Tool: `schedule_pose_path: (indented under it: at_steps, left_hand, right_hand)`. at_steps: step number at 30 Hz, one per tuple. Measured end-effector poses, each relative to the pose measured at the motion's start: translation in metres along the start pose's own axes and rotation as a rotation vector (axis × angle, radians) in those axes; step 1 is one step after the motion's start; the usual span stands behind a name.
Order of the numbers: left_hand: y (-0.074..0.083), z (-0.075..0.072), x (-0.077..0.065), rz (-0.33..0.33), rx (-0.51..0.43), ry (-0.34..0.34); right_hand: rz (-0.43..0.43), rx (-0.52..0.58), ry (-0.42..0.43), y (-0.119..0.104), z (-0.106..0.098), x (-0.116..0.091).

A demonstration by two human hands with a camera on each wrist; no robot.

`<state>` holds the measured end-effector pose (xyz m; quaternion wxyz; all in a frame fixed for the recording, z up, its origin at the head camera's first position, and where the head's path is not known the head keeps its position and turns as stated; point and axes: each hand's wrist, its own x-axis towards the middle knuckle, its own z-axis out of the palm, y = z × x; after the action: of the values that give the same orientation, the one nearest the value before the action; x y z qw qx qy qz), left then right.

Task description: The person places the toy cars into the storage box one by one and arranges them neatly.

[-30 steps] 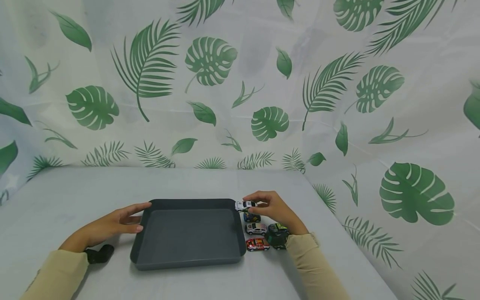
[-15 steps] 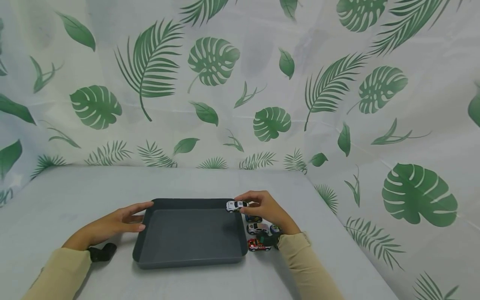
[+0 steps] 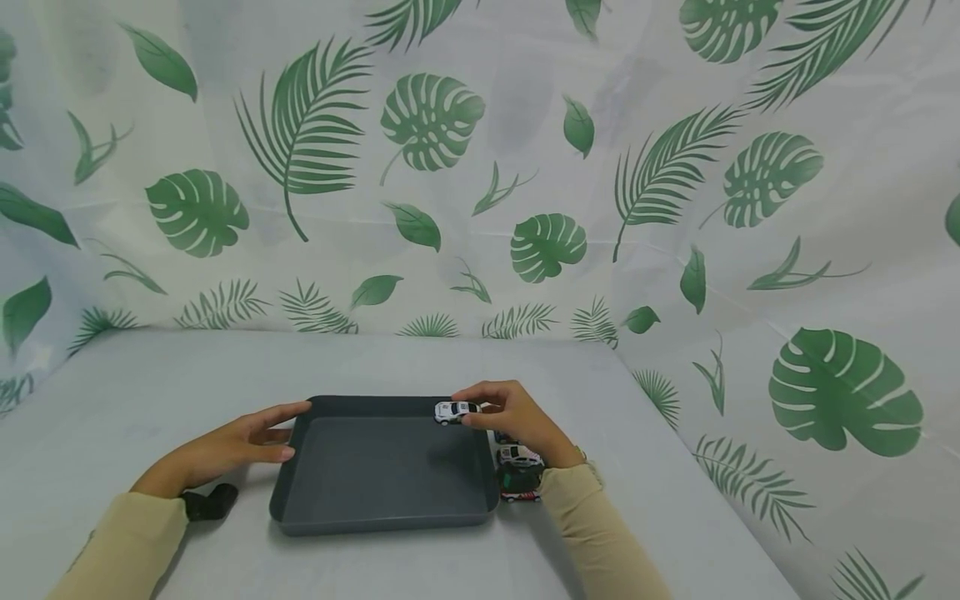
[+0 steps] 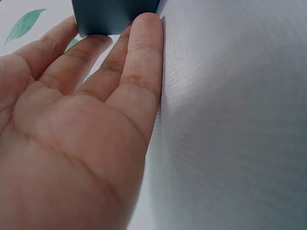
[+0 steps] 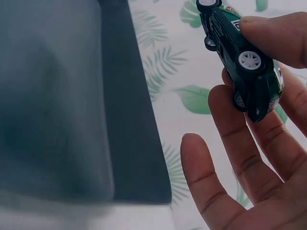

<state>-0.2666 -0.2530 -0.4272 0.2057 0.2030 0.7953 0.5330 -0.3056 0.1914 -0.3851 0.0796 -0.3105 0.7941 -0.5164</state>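
Note:
In the head view my right hand (image 3: 517,417) pinches a small toy car (image 3: 455,412), white and black from here, above the far right part of a grey tray (image 3: 390,523). The right wrist view shows the toy car (image 5: 240,57) between thumb and fingers, its dark underside, green side and white wheels turned to the camera. It is held clear of the tray's wall (image 5: 136,120). My left hand (image 3: 225,450) is at the tray's left side, fingers extended. In the left wrist view its fingertips touch or nearly touch the dark tray wall (image 4: 115,19).
Just right of the tray, more toy cars stand in a group, among them a white one (image 3: 519,456) and a red one (image 3: 521,497), partly hidden by the right wrist and its dark camera. The white table (image 3: 360,362) ends at a leaf-print cloth (image 3: 450,192) behind and at right.
My right hand has carried the toy car leftward, from the tray's right rim to over its interior. The left hand stays at the tray's left side; the view has shifted slightly.

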Motion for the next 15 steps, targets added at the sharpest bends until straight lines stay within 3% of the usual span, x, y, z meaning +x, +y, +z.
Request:
schedule_pose_path:
  at_steps: [15]
  left_hand:
    - [-0.003, -0.001, 0.000, 0.015, 0.008, -0.003]
  right_hand:
    - [0.034, -0.015, -0.009, -0.007, 0.023, 0.016]
